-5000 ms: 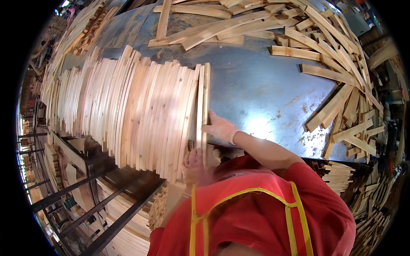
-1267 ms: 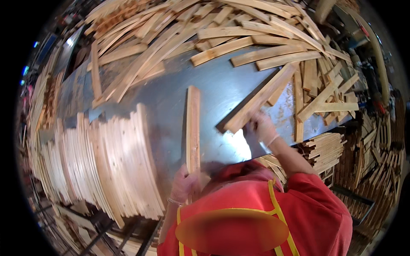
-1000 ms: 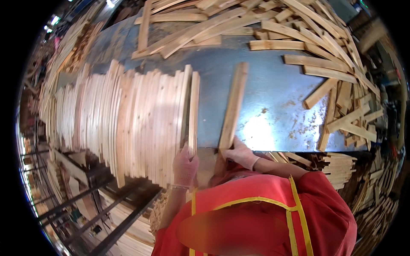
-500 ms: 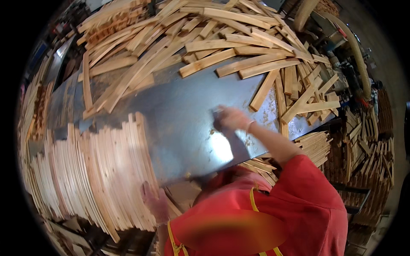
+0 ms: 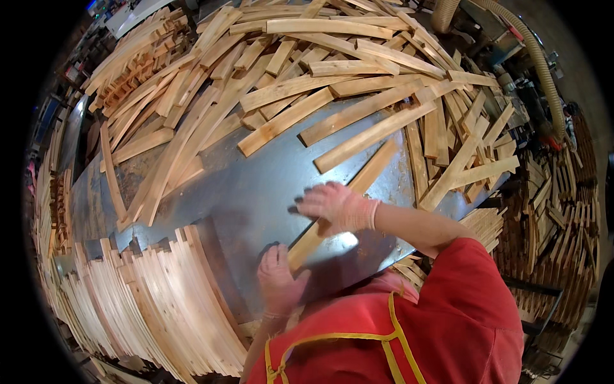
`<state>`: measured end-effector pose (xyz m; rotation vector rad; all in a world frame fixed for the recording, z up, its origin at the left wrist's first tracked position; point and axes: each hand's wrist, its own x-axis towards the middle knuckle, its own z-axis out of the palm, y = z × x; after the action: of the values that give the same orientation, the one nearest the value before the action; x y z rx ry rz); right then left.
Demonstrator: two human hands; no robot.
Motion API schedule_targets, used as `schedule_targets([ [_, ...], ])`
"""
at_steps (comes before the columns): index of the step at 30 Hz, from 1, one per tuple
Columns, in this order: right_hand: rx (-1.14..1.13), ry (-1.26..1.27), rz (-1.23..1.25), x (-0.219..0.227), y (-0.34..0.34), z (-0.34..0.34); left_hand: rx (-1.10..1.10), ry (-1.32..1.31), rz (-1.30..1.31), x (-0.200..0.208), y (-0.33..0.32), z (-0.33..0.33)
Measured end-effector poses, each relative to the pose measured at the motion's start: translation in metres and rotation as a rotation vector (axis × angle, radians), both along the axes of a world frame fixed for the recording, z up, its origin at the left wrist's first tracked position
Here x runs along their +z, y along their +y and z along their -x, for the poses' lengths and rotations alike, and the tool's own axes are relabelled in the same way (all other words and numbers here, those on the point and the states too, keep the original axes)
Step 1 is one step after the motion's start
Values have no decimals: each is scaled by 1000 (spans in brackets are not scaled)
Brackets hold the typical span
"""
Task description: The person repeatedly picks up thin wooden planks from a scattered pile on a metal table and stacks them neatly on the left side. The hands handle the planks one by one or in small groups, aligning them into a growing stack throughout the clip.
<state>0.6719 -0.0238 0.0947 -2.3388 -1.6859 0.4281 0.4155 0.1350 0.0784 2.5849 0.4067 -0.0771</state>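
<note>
A long wooden slat point(image 5: 348, 198) lies slanted on the bare grey metal table point(image 5: 243, 192), both gloved hands on it. The right hand point(image 5: 332, 206) lies over its middle with fingers spread, while the left hand point(image 5: 279, 281) grips its near end, fingers curled. Upright slats point(image 5: 160, 294) stand stacked just left; loose slats point(image 5: 307, 70) lie heaped beyond.

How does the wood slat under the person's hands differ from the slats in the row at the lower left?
The slat under the hands lies flat and alone on the metal table; the row of slats stands on edge, packed together. The right hand and left hand touch the single slat; neither touches the row. Both are pale, bare wood strips.
</note>
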Motion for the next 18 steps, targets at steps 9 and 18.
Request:
schedule_targets([
  [9, -369, -469, 399, -38, -30, -248, -66, 294, -198, -28, -10, 6],
  [18, -209, 30, 481, 27, 78, -73, 718, 130, 1104, -20, 5, 168],
])
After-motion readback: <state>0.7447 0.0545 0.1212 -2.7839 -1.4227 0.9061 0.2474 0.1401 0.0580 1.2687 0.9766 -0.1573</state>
